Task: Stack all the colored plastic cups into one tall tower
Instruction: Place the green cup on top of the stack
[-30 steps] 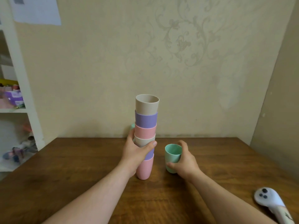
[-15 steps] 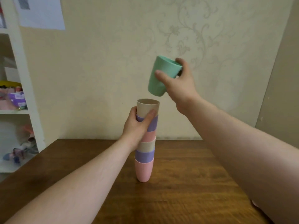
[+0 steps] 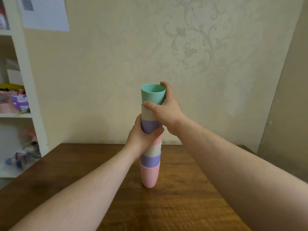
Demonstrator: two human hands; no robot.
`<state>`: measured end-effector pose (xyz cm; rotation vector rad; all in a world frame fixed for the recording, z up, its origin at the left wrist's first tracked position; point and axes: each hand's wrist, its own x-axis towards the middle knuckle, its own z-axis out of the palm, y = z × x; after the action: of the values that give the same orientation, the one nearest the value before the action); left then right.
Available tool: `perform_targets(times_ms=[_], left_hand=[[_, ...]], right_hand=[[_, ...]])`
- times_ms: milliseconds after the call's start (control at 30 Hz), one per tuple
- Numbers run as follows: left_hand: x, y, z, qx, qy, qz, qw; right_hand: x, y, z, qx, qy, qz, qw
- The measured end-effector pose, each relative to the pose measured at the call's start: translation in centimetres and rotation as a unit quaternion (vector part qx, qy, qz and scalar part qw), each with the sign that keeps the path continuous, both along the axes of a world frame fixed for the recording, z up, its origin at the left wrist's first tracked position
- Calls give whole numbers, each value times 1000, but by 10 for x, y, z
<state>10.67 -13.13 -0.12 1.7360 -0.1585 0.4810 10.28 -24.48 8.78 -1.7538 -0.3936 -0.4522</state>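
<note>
A tower of nested plastic cups (image 3: 150, 174) stands upright on the wooden table (image 3: 175, 205), with pink at the bottom, then purple, beige, pink, purple and beige. A green cup (image 3: 152, 94) sits in the top beige cup, mouth up. My right hand (image 3: 165, 110) grips the green cup from the right side, thumb across the front. My left hand (image 3: 141, 139) is wrapped around the upper purple cup in the middle of the tower.
A white shelf unit (image 3: 21, 90) with boxes and toys stands at the left, beside the table's left edge. The beige patterned wall (image 3: 191, 47) runs right behind the table. A sheet of paper (image 3: 45, 14) hangs on it at the upper left.
My right hand lifted the green cup off the table, carried it above the tower and lowered it into the top beige cup. My left hand slid up the tower.
</note>
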Motion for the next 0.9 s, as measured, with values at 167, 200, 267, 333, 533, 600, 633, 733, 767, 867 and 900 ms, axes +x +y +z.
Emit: perform_targets(times_ms=[167, 200, 267, 333, 533, 600, 633, 733, 767, 867, 900], left_hand=[[-1, 10, -39, 60, 54, -35, 996], [-2, 13, -49, 63, 73, -45, 994], [-3, 18, -66, 68, 108, -64, 990], [-6, 18, -79, 77, 131, -81, 985], [-7, 7, -116, 22, 155, -74, 985], [-7, -7, -120, 19, 135, -75, 988], [-7, -13, -122, 31, 142, -74, 987], [-4, -17, -133, 134, 180, -123, 967], [-1, -13, -139, 194, 192, -143, 951], [15, -4, -141, 355, 185, -133, 907], [24, -3, -139, 378, 155, -101, 907]], right_hand=[[9, 0, -8, -1, 29, 14, 999], [11, -1, -9, 1, 31, 24, 999], [12, -2, -11, 8, 31, 35, 999], [10, -4, -16, 13, 20, 46, 999], [5, -25, -110, -37, 85, 72, 993], [3, -31, -161, -51, 136, 59, 988], [3, -35, -185, -39, 158, 51, 985], [5, -49, -226, -28, 193, 11, 981], [8, -55, -232, -36, 195, -8, 980], [22, -80, -234, -63, 194, -72, 976], [27, -88, -233, -73, 186, -94, 975]])
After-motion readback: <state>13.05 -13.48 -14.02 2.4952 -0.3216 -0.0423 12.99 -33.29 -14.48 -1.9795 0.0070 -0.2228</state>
